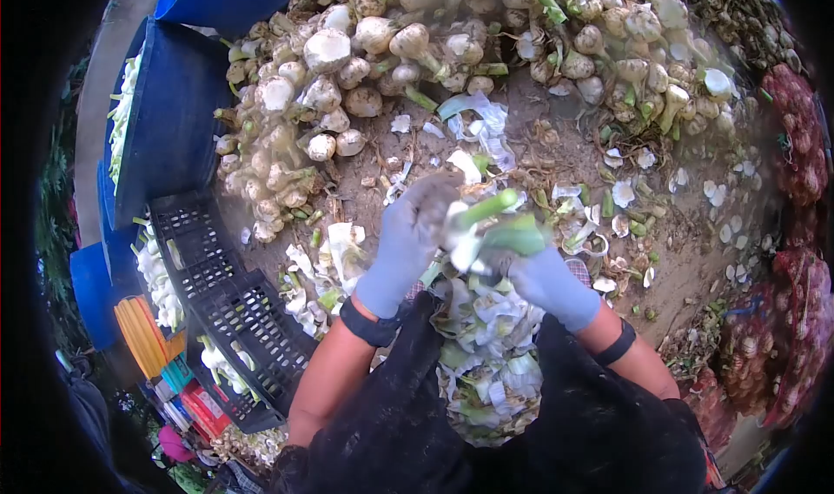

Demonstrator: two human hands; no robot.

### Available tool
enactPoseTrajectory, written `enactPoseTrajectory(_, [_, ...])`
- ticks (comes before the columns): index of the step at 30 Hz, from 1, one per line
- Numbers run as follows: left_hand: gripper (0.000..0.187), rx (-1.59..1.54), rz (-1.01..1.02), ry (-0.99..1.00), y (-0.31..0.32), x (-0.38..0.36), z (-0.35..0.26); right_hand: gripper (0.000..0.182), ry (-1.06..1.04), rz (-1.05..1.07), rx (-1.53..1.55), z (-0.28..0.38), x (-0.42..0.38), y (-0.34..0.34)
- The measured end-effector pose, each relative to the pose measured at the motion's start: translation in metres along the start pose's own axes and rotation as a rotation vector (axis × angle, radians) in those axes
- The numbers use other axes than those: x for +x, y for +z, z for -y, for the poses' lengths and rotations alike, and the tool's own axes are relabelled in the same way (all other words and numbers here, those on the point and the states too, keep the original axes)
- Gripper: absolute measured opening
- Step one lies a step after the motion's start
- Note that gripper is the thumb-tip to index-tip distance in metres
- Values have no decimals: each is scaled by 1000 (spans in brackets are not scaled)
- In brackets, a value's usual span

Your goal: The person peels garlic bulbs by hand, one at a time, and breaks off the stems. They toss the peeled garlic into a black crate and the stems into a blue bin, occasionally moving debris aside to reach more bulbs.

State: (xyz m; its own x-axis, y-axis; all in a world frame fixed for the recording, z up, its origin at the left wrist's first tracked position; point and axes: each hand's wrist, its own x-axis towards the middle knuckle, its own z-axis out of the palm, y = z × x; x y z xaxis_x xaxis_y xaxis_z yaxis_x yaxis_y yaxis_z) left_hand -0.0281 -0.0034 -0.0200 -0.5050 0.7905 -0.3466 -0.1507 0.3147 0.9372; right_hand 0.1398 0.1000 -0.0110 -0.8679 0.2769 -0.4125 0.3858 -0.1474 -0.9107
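Note:
My gloved left hand (pixel 408 238) is closed around a garlic bulb (pixel 465 249) whose cut green stem (pixel 488 208) points up to the right. Facing it, my gloved right hand (pixel 546 281) closes on a wide green outer leaf (pixel 517 235) beside the bulb. Motion blurs both sets of fingers, so the exact grip is hard to see. Below the hands, a heap of pale garlic skins (pixel 486 346) lies in my lap between the dark-clothed knees.
Unpeeled garlic bulbs (pixel 365 103) pile up ahead on soil strewn with skins (pixel 621 194) and stem scraps. At left stand black plastic crates (pixel 204 259) and blue containers (pixel 169 116) with white stemmed garlic. Red mesh sacks (pixel 795 303) line the right side.

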Motion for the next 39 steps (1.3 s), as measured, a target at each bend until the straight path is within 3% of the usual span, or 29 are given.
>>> enactPoseTrajectory(2, [42, 532, 116, 387, 0, 1, -10, 28, -45, -110, 68, 5, 6, -4])
enactPoseTrajectory(3, [42, 536, 117, 387, 0, -1, -15, 28, -48, -111, 71, 5, 8, -5])
enactPoseTrajectory(5, [35, 115, 254, -170, 3, -10, -21, 30, -71, -35, -51, 2, 6, -6])
enactPoseTrajectory(7, [32, 56, 265, -209, 0, -6, -18, 31, -83, 8, -126, 1, 9, -14])
enactPoseTrajectory(9, [29, -240, 87, -352, -1, -6, -21, 32, -37, -239, -520, -1, 13, -25])
enactPoseTrajectory(11, [30, -404, 103, -295, -1, -13, -14, 28, -62, -263, -486, -8, 7, -30])
enactPoseTrajectory(13, [36, -556, 69, -295, 3, -15, -22, 27, -72, -188, -724, -9, 1, -27])
enactPoseTrajectory(14, [45, -588, 159, -286, -6, -12, -10, 22, -20, -193, -860, -16, 1, -30])
enactPoseTrajectory(15, [45, -588, 152, -288, -11, -14, -16, 22, -21, -187, -858, -22, -5, -36])
enactPoseTrajectory(17, [46, -848, -42, -153, -22, -13, -33, 23, 122, 96, -909, -31, -15, -46])
enactPoseTrajectory(18, [33, -646, -37, -67, -31, -10, -30, 27, 30, 209, -847, -29, -25, -38])
enactPoseTrajectory(19, [32, -880, -162, -211, -34, 0, -28, 32, -56, 318, -777, -21, -39, -31])
enactPoseTrajectory(20, [32, -764, -195, -244, -36, 2, -26, 46, -49, 386, -870, 5, -39, -23])
enactPoseTrajectory(21, [32, -653, -222, -281, -34, 6, -24, 46, -49, 377, -872, 20, -30, -18])
enactPoseTrajectory(23, [32, -658, -117, -205, -20, 2, -30, 54, -73, 14, -811, 37, -9, -16])
enactPoseTrajectory(24, [32, -708, -150, -272, -13, 2, -29, 54, -61, 11, -812, 42, 3, -14])
enactPoseTrajectory(26, [33, -729, -167, -320, -7, 3, -24, 43, -530, -401, -865, 51, 28, -13])
enactPoseTrajectory(27, [33, -728, -170, -321, -11, 3, -19, 43, -530, -399, -862, 48, 35, -16])
enactPoseTrajectory(29, [41, -729, 31, -400, -21, 2, -13, 33, -445, -242, -1086, 35, 46, -18])
enactPoseTrajectory(31, [40, -733, -40, -348, -22, 2, -12, 23, -472, -279, -1003, 35, 43, -20])
enactPoseTrajectory(33, [38, -909, -170, -276, -25, 5, -7, 20, -129, 263, -810, 44, 22, -14])
enactPoseTrajectory(37, [38, -772, -181, -323, -32, 10, 0, 37, -267, 789, -82, 58, -20, 7])
enactPoseTrajectory(38, [38, -742, -93, -330, -39, 13, -2, 39, -284, 739, -139, 50, -18, 6])
enactPoseTrajectory(39, [39, -738, -181, -271, -42, 24, -13, 39, -291, 735, -151, 50, -12, 4])
